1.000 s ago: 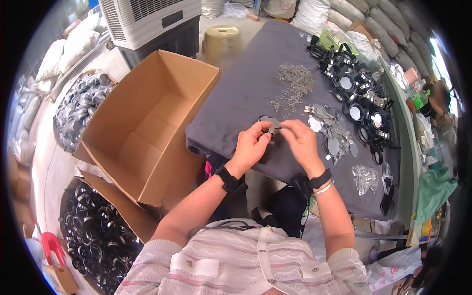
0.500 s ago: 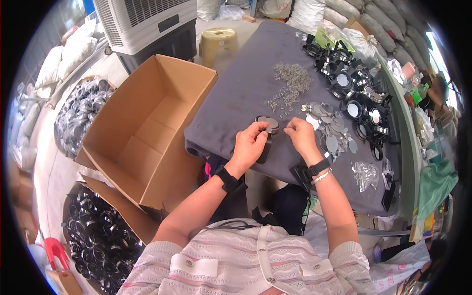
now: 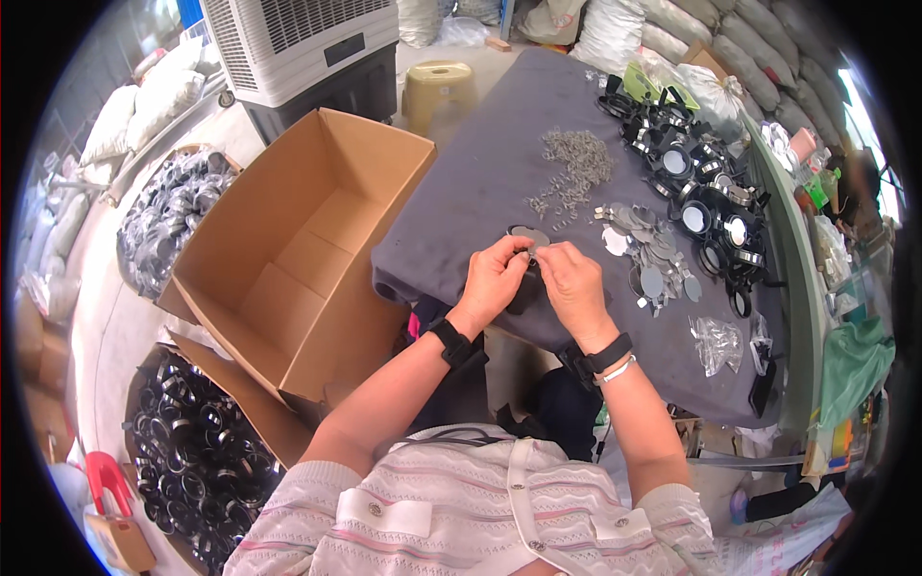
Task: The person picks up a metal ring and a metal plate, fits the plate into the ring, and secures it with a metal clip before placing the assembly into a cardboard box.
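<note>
At the near edge of the cloth-covered table, my left hand (image 3: 493,281) grips a black round part with a grey disc (image 3: 529,234) on top. My right hand (image 3: 574,286) is closed in a pinch against the same part, its fingertips almost meeting those of the left. Whatever lies between the right fingers is too small and covered to make out. Beyond the hands lies a heap of small grey clip-like pieces (image 3: 579,159). Flat grey discs (image 3: 652,252) are piled just right of my right hand.
Black ring-shaped parts (image 3: 699,182) are heaped along the table's right side, near a clear plastic bag (image 3: 716,344). An open cardboard box (image 3: 288,274) stands left of the grey-covered table (image 3: 447,197). Lower left, another box holds black round parts (image 3: 192,461). An air cooler (image 3: 298,48) stands behind.
My right hand has moved left to the part in my left hand, and its fingertips now work there. The view has shifted slightly.
</note>
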A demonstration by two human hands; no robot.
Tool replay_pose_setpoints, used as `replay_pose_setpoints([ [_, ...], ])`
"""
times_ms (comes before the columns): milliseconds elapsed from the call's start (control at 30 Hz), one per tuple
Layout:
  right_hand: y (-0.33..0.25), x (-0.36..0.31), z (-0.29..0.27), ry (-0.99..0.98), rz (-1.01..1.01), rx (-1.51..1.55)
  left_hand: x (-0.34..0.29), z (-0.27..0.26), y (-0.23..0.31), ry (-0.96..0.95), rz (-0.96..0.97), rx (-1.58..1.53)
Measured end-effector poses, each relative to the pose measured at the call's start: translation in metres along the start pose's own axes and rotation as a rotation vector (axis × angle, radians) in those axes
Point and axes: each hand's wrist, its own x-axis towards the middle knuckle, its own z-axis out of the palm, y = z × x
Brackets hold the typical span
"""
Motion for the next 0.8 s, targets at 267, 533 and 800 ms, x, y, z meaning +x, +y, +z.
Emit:
replay_pose_setpoints([
  [267,0.002,-0.004,0.001,-0.028,-0.132,-0.186,0.0,-0.001,-0.004,-0.022,0.0,-0.042],
  [533,0.0,-0.003,0.007,-0.001,-0.027,-0.117,-0.002,-0.002,-0.006,-0.034,-0.015,-0.088],
  [800,0.032,0.008,-0.026,-0.126,0.461,0.258,-0.002,-0.001,-0.002,-0.019,-0.064,-0.09],
])
